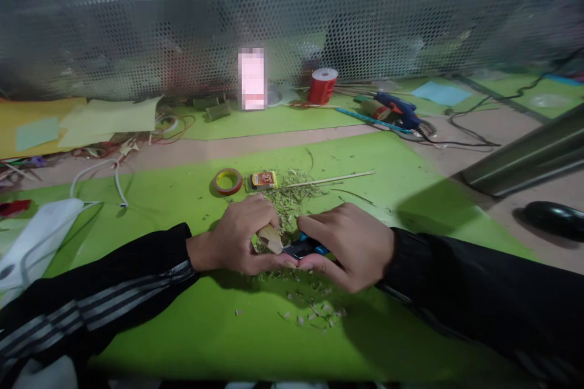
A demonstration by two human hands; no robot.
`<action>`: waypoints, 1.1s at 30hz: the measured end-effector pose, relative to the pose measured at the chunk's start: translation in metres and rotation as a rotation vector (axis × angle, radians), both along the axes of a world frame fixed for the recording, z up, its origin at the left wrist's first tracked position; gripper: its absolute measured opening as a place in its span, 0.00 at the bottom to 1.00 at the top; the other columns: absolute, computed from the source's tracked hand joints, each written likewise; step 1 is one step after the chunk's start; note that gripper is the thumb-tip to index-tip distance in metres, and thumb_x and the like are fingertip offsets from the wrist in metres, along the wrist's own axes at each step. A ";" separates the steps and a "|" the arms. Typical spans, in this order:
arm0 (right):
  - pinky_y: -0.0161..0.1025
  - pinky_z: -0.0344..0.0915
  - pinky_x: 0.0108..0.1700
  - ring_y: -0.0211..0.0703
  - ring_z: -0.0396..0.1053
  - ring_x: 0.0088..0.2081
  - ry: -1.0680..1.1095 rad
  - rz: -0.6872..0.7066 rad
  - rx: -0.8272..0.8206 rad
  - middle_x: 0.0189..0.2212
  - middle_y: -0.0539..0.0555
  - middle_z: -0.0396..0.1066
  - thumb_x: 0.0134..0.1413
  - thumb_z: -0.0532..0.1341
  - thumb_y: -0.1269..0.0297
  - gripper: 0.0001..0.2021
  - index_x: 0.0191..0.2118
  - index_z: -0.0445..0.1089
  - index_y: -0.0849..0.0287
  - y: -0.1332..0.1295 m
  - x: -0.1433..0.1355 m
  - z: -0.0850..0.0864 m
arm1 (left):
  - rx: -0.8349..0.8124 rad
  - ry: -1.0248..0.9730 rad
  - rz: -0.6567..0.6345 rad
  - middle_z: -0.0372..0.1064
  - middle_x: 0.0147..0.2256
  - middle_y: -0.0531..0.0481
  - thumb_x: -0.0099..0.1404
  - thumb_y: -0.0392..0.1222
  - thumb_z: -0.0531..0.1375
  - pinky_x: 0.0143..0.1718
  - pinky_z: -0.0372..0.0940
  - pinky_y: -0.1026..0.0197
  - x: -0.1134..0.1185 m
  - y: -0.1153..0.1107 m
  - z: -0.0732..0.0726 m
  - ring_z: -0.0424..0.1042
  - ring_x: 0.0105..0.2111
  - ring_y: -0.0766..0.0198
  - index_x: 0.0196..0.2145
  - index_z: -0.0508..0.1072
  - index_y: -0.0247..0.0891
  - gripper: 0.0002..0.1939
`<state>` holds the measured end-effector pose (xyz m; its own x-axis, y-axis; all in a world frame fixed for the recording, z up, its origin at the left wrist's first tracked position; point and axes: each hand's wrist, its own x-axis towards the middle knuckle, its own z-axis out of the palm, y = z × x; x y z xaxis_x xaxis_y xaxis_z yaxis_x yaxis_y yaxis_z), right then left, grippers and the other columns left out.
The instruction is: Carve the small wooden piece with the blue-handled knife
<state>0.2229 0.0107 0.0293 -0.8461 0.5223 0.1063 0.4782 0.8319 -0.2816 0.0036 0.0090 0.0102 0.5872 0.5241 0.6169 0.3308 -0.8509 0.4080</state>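
Near the middle of the green mat (182, 328), my left hand (244, 234) is closed round a small pale wooden piece (271, 239). My right hand (349, 246) grips a cutter with a blue and black handle (314, 246). The cutter's dark blade end lies against the lower right edge of the wood, close to my left thumb tip. Both thumb tips nearly meet below it. Pale shavings (292, 200) lie under and beyond my hands, and more chips (319, 313) are scattered nearer to me.
Beyond my hands are a tape roll (227, 182), a small box (263, 180) and a thin stick (337, 179). Farther back stand a lit phone (252, 79), a red ribbon spool (322, 86) and a glue gun (399, 110). A metal tube (524, 152) is right, a white power strip (39, 240) left.
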 end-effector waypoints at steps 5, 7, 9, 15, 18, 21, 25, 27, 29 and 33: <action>0.38 0.41 0.26 0.37 0.50 0.20 -0.007 0.007 -0.007 0.22 0.51 0.64 0.64 0.33 0.39 0.30 0.34 0.61 0.58 -0.003 -0.001 -0.002 | 0.027 0.035 -0.020 0.58 0.20 0.55 0.67 0.64 0.51 0.23 0.51 0.62 -0.001 -0.001 -0.001 0.54 0.21 0.67 0.26 0.59 0.39 0.25; 0.38 0.41 0.26 0.37 0.50 0.20 -0.005 0.009 -0.009 0.23 0.52 0.65 0.64 0.33 0.39 0.31 0.34 0.61 0.58 -0.003 -0.002 -0.002 | 0.039 0.034 -0.029 0.57 0.20 0.55 0.68 0.64 0.50 0.23 0.51 0.62 -0.001 -0.002 -0.002 0.54 0.21 0.67 0.26 0.59 0.39 0.25; 0.38 0.41 0.26 0.37 0.51 0.21 -0.007 0.011 -0.019 0.23 0.52 0.65 0.64 0.32 0.39 0.32 0.34 0.61 0.58 -0.004 -0.002 -0.002 | 0.042 0.030 -0.030 0.57 0.20 0.55 0.68 0.64 0.50 0.22 0.50 0.62 -0.001 -0.002 -0.003 0.54 0.20 0.67 0.26 0.58 0.39 0.25; 0.39 0.41 0.26 0.37 0.50 0.20 0.002 -0.023 -0.036 0.23 0.52 0.65 0.63 0.32 0.38 0.32 0.34 0.61 0.58 -0.005 -0.002 -0.002 | 0.027 0.024 -0.036 0.58 0.20 0.56 0.69 0.63 0.49 0.22 0.49 0.63 -0.001 -0.002 -0.006 0.53 0.20 0.68 0.26 0.58 0.39 0.25; 0.38 0.40 0.26 0.36 0.48 0.20 0.022 -0.035 -0.010 0.22 0.51 0.63 0.63 0.31 0.38 0.33 0.33 0.61 0.58 -0.003 -0.003 -0.003 | 0.014 0.026 -0.013 0.60 0.21 0.55 0.69 0.63 0.49 0.21 0.50 0.64 -0.001 -0.001 -0.005 0.55 0.20 0.68 0.26 0.60 0.39 0.25; 0.38 0.40 0.25 0.36 0.46 0.19 0.064 -0.073 0.044 0.20 0.50 0.60 0.62 0.30 0.37 0.33 0.31 0.60 0.57 0.000 -0.004 -0.005 | -0.003 0.022 0.036 0.61 0.21 0.55 0.68 0.65 0.50 0.22 0.53 0.65 -0.001 0.001 -0.002 0.57 0.20 0.69 0.26 0.61 0.38 0.27; 0.37 0.41 0.25 0.35 0.47 0.19 0.099 -0.105 0.066 0.18 0.48 0.58 0.62 0.34 0.36 0.31 0.30 0.59 0.56 0.001 -0.002 -0.002 | -0.010 0.017 0.084 0.59 0.20 0.56 0.66 0.67 0.51 0.21 0.52 0.66 0.000 0.001 0.001 0.56 0.19 0.70 0.25 0.62 0.37 0.29; 0.37 0.42 0.25 0.35 0.47 0.19 0.106 -0.111 0.030 0.18 0.48 0.57 0.63 0.35 0.37 0.30 0.30 0.59 0.56 0.001 -0.001 0.001 | 0.002 0.009 0.091 0.59 0.20 0.56 0.65 0.68 0.52 0.21 0.51 0.65 0.001 0.001 0.001 0.55 0.19 0.70 0.24 0.61 0.37 0.29; 0.37 0.41 0.25 0.35 0.47 0.19 0.101 -0.105 -0.019 0.18 0.48 0.58 0.62 0.34 0.36 0.31 0.30 0.58 0.56 0.001 0.000 0.004 | 0.017 0.009 0.086 0.59 0.19 0.56 0.65 0.68 0.52 0.21 0.49 0.64 0.001 0.001 0.000 0.54 0.20 0.69 0.24 0.61 0.37 0.29; 0.37 0.42 0.25 0.36 0.49 0.19 0.012 -0.038 -0.104 0.20 0.50 0.62 0.63 0.35 0.36 0.31 0.31 0.59 0.56 0.003 0.000 0.007 | 0.005 0.032 0.044 0.59 0.19 0.56 0.65 0.68 0.50 0.22 0.50 0.63 0.001 0.002 -0.003 0.54 0.20 0.69 0.24 0.61 0.38 0.29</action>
<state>0.2225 0.0141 0.0363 -0.8243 0.5629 0.0595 0.5053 0.7791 -0.3710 0.0045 0.0113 0.0070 0.5834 0.5467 0.6006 0.3807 -0.8373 0.3923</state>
